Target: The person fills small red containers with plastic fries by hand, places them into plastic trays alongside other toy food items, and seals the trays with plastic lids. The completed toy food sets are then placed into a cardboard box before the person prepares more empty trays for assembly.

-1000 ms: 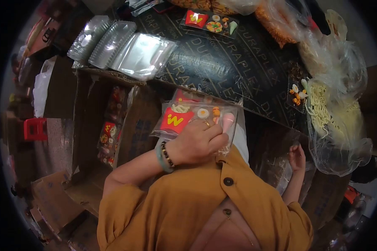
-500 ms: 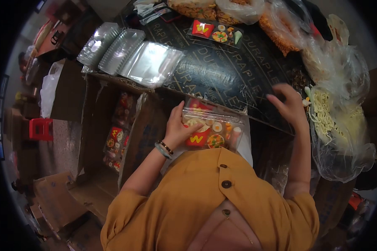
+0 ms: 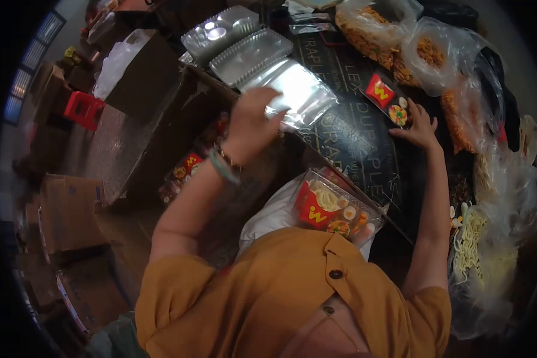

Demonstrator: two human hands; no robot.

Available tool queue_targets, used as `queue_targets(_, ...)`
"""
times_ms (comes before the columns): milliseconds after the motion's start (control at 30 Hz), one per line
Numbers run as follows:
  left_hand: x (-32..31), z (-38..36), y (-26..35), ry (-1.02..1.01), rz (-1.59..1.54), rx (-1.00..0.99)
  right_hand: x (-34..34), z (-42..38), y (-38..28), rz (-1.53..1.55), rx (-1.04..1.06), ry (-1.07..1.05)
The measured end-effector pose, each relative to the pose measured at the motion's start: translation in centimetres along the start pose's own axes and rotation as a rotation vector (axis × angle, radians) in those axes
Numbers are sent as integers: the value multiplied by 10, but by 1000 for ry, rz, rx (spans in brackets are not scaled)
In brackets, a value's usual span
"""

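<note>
My right hand (image 3: 420, 127) has its fingers spread over the near end of a printed card (image 3: 380, 92) on the black table. The card shows a red box with a yellow W and pictured food. My left hand (image 3: 253, 128), blurred, hovers by a stack of shiny clear plastic sleeves (image 3: 307, 89), thumb and fingers apart, with nothing visible in it. On my lap, over white material, a clear plastic package (image 3: 337, 209) leans against my shirt. Inside are a red W box, pale noodles, egg and other small food-like pieces. Its lower edge is hidden by my shirt.
Clear ridged plastic trays (image 3: 250, 55) stand beyond the sleeves. An open cardboard box (image 3: 161, 128) at left holds similar packages. Bags of orange pieces (image 3: 459, 116) and pale noodle-like strands (image 3: 471, 241) line the right side. A red stool (image 3: 85, 110) stands far left.
My left hand has let go of the lap package and moved up toward the sleeves. My right hand has reached forward to the card. The view has turned.
</note>
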State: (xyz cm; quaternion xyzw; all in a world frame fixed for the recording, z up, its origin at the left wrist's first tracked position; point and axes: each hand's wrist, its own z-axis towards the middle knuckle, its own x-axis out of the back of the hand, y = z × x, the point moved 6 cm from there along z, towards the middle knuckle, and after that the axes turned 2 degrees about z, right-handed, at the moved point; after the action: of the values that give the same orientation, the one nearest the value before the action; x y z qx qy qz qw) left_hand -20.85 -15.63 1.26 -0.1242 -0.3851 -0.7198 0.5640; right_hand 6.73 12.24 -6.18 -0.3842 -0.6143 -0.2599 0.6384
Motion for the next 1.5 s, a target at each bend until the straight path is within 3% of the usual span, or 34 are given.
queue_targets(67, -2, 44, -74, 19, 238, 70, 2, -41, 0, -5, -25, -22)
queue_targets(133, -19, 65, -147, -155, 220, 395, 2, -79, -4, 1, -22, -40)
queue_targets(167, -22, 73, -160, -159, 215, 397, 2, -93, -8, 12, -21, -56)
queue_targets(233, -46, 70, -188, -492, 110, 639, 0, -115, -21, 27, -22, -63)
queue_targets(467, -55, 67, -209, -469, 55, 674, -1, -122, -57, 83, 50, -56)
queue_targets(767, -58, 72, -184, -505, 196, 497, -3, -116, -61, 62, 48, -64)
queue_targets(867, -59, 74, -172, -409, 265, 382, -3, -118, -62, 67, 47, -61)
queue_targets(1000, -76, 72, -173, -608, 471, 214, -4, -119, -58, 79, 79, -48)
queue_targets(1033, -80, 69, -181, -571, 498, 215, -4, -119, -57, 94, 73, -55)
queue_targets(1133, -64, 69, -162, -439, 546, 177, -4, -120, -55, 110, 74, -63)
queue_targets(1200, -42, 84, -130, -312, 685, 256, -5, -122, -51, 144, 122, 6)
queue_targets(1300, -12, 116, -69, -130, 601, 83, 2, -132, -32, 315, 95, 175)
queue_targets(1333, -4, 124, -38, -50, 361, -32, 4, -136, -25, 320, 76, 166)
queue_targets(1367, 0, 129, -4, 17, 116, -136, 17, -140, -12, 387, 47, 328)
queue_targets(1433, -23, 131, 42, -282, -341, -26, 40, -156, 9, 593, 1, 665)
queue_targets(1500, -71, 116, 75, -532, -464, -152, 59, -167, 32, 897, -53, 947)
